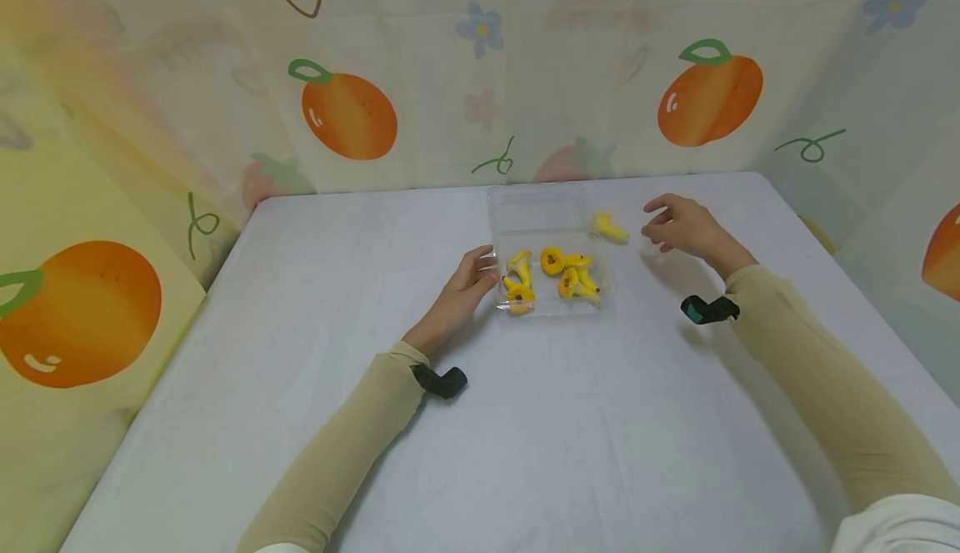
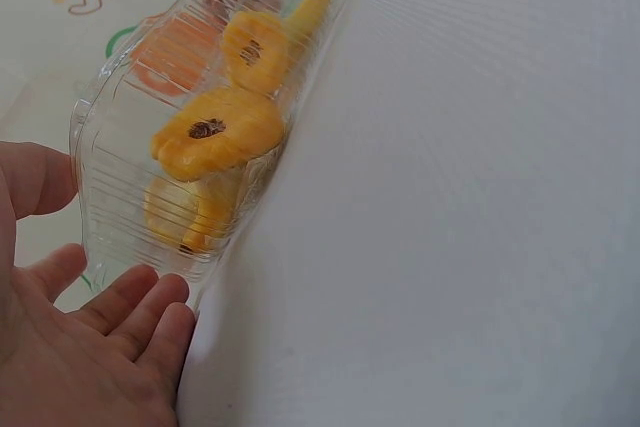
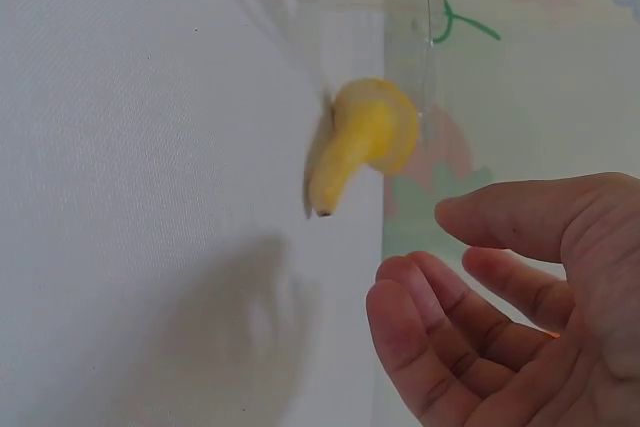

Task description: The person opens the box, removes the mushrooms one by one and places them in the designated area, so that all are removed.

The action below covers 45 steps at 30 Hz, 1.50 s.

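A clear plastic clamshell box [image 1: 555, 311] lies with its lid folded back on the table, holding several yellow trumpet-shaped mushrooms [image 1: 552, 261]. At the box's left side is my left hand [image 1: 467, 286]; in the left wrist view its thumb [image 2: 45, 179] is right at the rim and its fingers lie loosely along the lower wall. One more yellow mushroom [image 1: 609, 227] lies outside, just right of the box, its stem pointing to the right. My right hand [image 1: 686, 226] hovers to the right of that mushroom, fingers loosely bent and holding nothing.
A white cloth covers the table [image 1: 300, 353]. Behind it hangs a curtain [image 1: 435, 61] printed with oranges and hearts, and more printed cloth closes off both sides. Each wrist wears a black strap mount [image 1: 441, 381].
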Motion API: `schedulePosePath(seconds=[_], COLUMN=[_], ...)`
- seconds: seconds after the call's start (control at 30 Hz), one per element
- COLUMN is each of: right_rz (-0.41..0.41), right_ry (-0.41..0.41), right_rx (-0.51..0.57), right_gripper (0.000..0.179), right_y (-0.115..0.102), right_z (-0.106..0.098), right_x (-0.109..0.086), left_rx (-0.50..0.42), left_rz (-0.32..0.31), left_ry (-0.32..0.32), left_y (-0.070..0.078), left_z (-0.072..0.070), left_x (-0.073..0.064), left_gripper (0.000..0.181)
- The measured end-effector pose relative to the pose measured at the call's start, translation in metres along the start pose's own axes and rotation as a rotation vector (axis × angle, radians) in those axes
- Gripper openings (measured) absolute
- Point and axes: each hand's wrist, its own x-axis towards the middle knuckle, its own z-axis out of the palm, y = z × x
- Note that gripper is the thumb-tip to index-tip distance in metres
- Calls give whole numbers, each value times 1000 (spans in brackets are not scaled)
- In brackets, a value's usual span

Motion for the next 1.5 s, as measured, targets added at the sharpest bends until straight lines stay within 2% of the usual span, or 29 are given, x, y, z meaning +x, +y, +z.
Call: schedulePosePath(seconds=[0.13, 0.23, 0.47, 0.57, 0.87, 1.2, 1.37, 1.5], right_rz=[1, -27, -176, -216, -201, -162, -146, -145], right_ry=[-3, -32, -198, -235, -182, -214, -213, -180], right_rx=[-16, -42, -93, -111, -125, -163, -157, -150], right_gripper=[51, 50, 52, 54, 59, 52, 57, 58], right_y=[-4, -7, -8, -9, -9, -11, -7, -3], right_z=[2, 5, 15, 19, 28, 39, 37, 30], right_x=[2, 5, 9, 9, 15, 21, 21, 18], left_rx=[1, 0, -6, -8, -3, -1, -2, 1], left_rz=[3, 2, -5, -8, -15, -4, -9, -16], left_ry=[9, 17, 20, 13, 7, 9, 11, 17], left_y=[0, 1, 2, 3, 1, 1, 1, 2], left_z=[0, 0, 2, 2, 2, 1, 1, 0], left_x=[-1, -1, 0, 0, 1, 0, 0, -2], left_gripper=[54, 54, 55, 55, 56, 56, 55, 55])
